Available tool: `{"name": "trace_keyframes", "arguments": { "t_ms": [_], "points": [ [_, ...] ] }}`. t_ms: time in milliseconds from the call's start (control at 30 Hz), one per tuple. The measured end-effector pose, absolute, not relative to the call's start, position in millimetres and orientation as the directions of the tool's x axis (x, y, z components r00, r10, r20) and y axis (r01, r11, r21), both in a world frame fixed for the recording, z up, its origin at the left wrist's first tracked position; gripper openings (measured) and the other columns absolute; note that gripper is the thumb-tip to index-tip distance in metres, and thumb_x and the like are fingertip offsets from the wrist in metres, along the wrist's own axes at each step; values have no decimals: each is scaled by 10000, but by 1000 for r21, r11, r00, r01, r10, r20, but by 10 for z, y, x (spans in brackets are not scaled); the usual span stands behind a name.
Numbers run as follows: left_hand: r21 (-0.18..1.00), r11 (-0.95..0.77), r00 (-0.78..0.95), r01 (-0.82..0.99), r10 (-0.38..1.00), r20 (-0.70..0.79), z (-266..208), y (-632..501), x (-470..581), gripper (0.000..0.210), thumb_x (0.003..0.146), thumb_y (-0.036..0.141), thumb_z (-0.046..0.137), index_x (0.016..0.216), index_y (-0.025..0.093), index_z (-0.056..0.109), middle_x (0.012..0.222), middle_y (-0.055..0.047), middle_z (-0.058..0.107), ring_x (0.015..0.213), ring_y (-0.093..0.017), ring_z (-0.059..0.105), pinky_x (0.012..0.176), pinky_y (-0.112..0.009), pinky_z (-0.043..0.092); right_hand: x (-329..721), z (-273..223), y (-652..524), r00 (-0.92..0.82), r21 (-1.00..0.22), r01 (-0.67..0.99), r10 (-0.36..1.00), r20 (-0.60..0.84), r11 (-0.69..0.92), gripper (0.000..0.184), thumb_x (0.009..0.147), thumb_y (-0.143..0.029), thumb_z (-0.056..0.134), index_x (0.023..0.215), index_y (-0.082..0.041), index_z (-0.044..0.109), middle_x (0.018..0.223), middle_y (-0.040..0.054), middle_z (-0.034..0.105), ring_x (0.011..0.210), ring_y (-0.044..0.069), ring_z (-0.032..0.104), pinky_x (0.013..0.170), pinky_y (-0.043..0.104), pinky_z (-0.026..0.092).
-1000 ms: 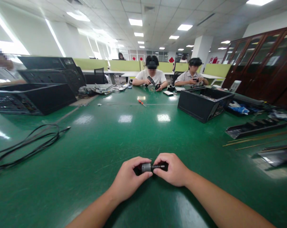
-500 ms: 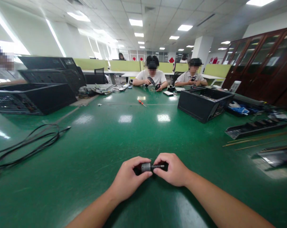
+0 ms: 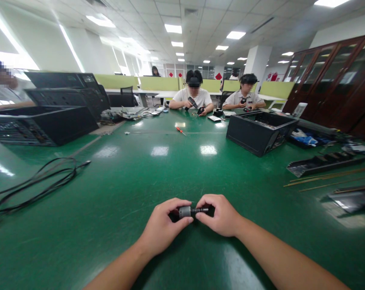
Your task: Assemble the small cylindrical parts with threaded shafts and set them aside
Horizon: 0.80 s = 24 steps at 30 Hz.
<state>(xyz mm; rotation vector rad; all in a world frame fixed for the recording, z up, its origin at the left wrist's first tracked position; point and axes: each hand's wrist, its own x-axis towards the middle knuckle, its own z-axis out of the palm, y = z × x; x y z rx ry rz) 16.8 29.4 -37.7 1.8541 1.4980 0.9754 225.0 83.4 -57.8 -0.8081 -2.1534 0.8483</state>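
Observation:
Near the table's front edge, my left hand pinches the body of a small motor-like grey metal cylinder between thumb and fingers. A thin dark shaft with spiral ridges sticks out of the cylinder to the right. My right hand is curled round this shaft, its thumb and forefinger on either side of it. The shaft's bright tip shows inside the right hand's curl. The piece lies nearly level. My other fingers are partly hidden behind it.
On the green table lie a red screwdriver and black cables. Black computer cases stand left and right. Metal rails and thin rods lie at right. Across the table sit co-workers.
The cylinder and its shaft have shifted very slightly left, and my right fingertips have moved a little away from the cylinder's body. The co-worker at far right has moved their hands slightly.

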Motion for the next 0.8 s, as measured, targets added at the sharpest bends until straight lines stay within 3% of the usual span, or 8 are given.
{"name": "trace_keyframes", "arguments": {
  "t_ms": [800],
  "points": [
    [773, -239, 47, 588, 964, 262, -359, 292, 130, 274, 754, 322, 737, 1016, 242, 732, 975, -35, 735, 867, -202, 658, 787, -319, 508, 2242, -538, 841, -552, -807, 301, 783, 287, 508, 116, 896, -279, 611, 861, -186, 670, 700, -26, 610, 650, 124, 542, 629, 238, 372]
  ]
}}
